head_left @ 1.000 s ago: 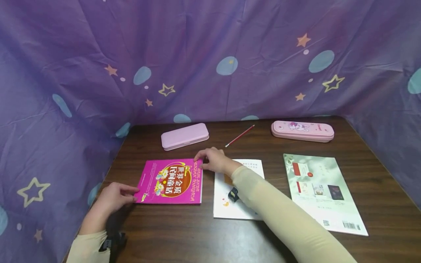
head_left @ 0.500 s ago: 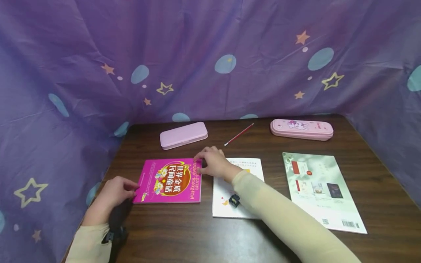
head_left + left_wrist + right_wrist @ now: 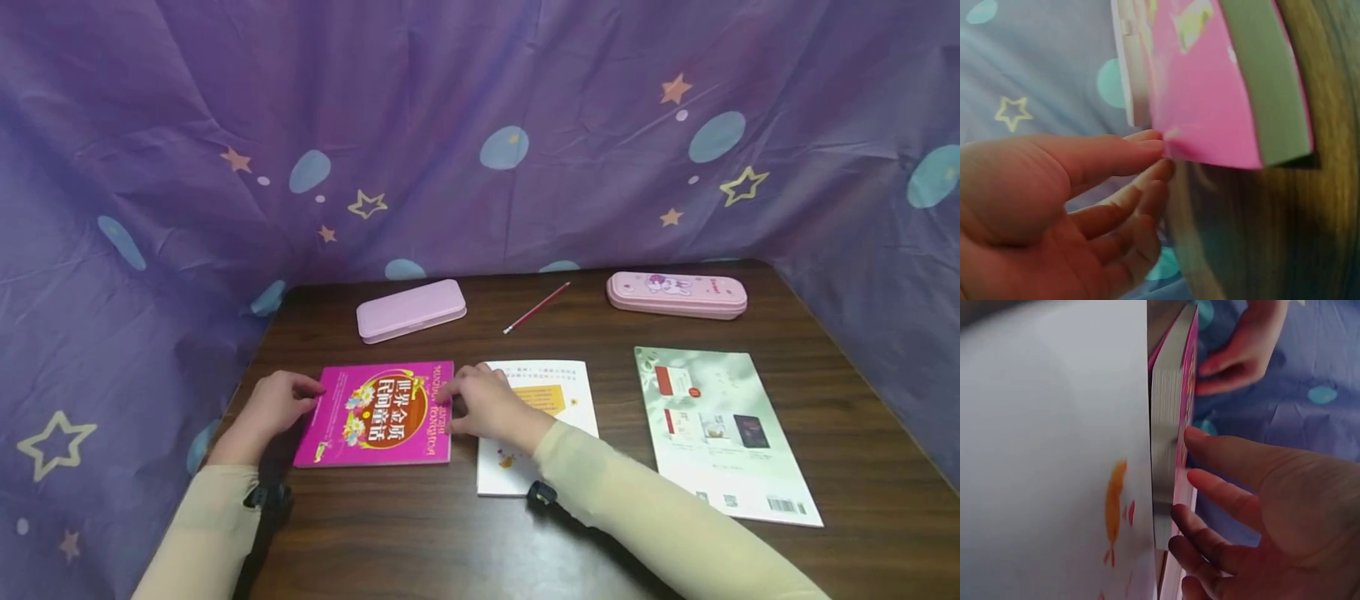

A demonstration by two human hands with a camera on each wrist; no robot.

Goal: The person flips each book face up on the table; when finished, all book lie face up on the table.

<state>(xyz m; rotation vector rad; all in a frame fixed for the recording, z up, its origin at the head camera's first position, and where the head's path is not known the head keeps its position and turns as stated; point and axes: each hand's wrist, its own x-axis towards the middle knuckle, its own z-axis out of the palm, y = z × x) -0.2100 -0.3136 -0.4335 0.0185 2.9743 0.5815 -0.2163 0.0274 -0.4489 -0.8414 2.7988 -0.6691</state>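
Note:
A thick pink children's book (image 3: 375, 414) lies flat on the table, its cover lettering sideways. At its left edge is my left hand (image 3: 276, 406), fingertips and thumb tip right at the edge, a gap between them in the head view. The left wrist view shows that hand (image 3: 1066, 206) beside the book's pink cover (image 3: 1210, 106). My right hand (image 3: 491, 404) reaches over a white booklet (image 3: 495, 479) to the pink book's right edge. Seen from the right wrist, the fingers of that hand (image 3: 1254, 506) are loosely bent and spread beside the page block (image 3: 1169, 406).
Behind the books lie a plain pink pencil case (image 3: 411, 311), a red pencil (image 3: 537, 308) and a pink pencil case with a rabbit print (image 3: 677, 296). A pale green magazine (image 3: 727, 433) lies at the right. A purple curtain (image 3: 420, 125) encloses the table (image 3: 390, 533).
My left hand has slid away from me along the pink book's left edge. My right hand has come nearer along the right edge. The book has stayed about where it was.

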